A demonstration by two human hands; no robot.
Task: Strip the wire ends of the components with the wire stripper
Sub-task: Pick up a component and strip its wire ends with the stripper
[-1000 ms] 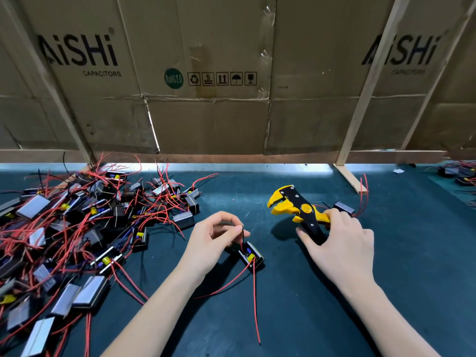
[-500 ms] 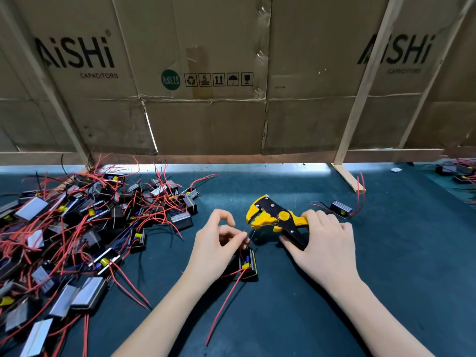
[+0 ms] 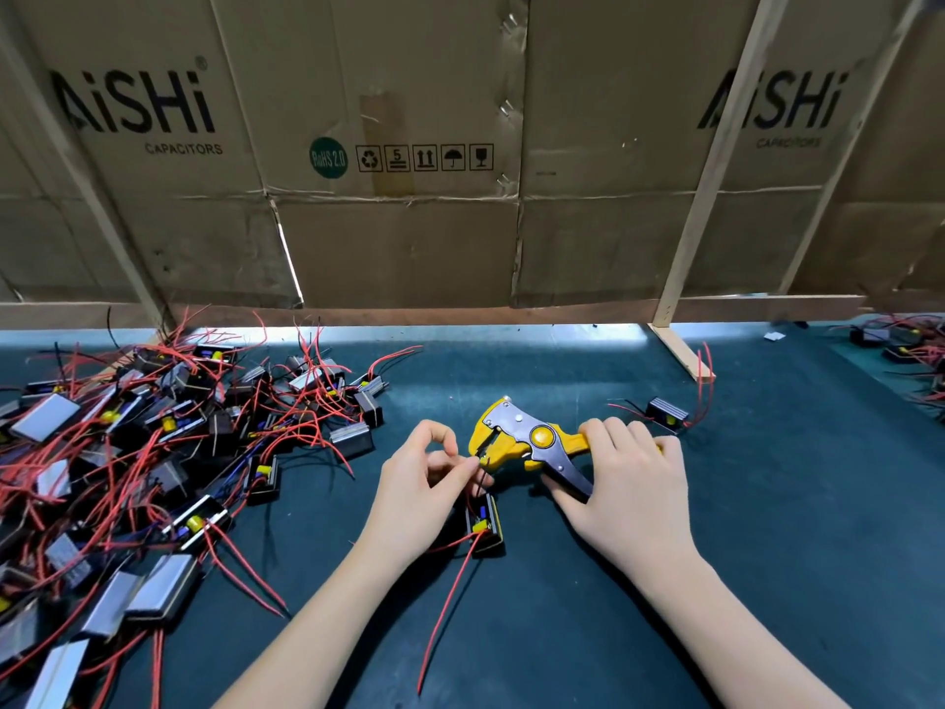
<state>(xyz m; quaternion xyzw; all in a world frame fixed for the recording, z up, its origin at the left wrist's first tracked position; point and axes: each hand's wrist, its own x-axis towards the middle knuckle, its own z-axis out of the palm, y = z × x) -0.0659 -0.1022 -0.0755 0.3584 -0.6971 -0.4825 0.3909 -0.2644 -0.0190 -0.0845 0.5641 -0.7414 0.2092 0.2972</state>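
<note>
My right hand (image 3: 631,483) grips the handles of the yellow and black wire stripper (image 3: 516,442), whose jaws point left. My left hand (image 3: 417,491) pinches a thin dark wire (image 3: 480,478) between thumb and forefinger and holds its end at the stripper's jaws. The wire runs down to a small black component (image 3: 486,524) with a yellow part, lying on the mat just below my left hand. A long red wire (image 3: 450,596) trails from that component toward me.
A large pile of components with red wires (image 3: 153,452) covers the left of the dark green mat (image 3: 562,631). One lone component (image 3: 667,414) lies behind my right hand. More components (image 3: 900,340) sit far right. A cardboard wall (image 3: 409,197) with wooden struts closes the back.
My right hand brought the wire stripper left and down until its jaws met the wire end held by my left hand. The component shifted slightly with the wire.
</note>
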